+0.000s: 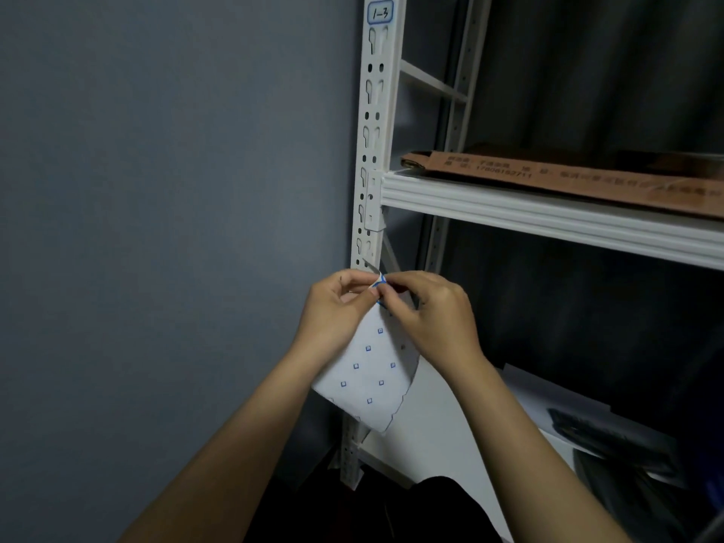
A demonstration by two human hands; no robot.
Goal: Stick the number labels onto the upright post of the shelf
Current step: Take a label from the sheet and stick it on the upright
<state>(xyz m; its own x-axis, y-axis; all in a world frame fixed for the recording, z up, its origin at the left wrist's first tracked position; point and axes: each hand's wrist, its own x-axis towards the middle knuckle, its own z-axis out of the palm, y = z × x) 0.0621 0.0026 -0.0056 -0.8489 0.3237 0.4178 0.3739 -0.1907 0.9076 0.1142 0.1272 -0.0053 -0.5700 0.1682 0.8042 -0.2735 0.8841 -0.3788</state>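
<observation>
Dim corner, grey-blue wall (168,190) on the left; white metal shelving unit fills the right. Its perforated upright post (374,123) runs top to bottom beside the wall. One label already stuck near the top of the post, handwritten "1-3" label (380,12) with a blue border. A shelf beam (548,217) crosses at mid height, with a flat brown cardboard piece (568,178) lying on the shelf above it.

Both hands are raised just in front of the post, below the beam. Left hand (339,303) grips the top of the label backing sheet (368,374); the sheet hangs down between the wrists, its back printed with small blue squares. Right hand (427,307) has thumb and forefinger pinched at a blue-bordered label corner (378,284) at the sheet's top edge.

Step in hand, as judged: peeling the next label off the backing. Not yet on the post.

To do well: lift by one corner only, peel slowly at a shallow angle so the label does not curl or tear; keep fingers off most of the adhesive. Place on a flat run of post, square to its edges and in line with "1-3"; press from the centre outward. Risk: adhesive folding on itself.
</observation>
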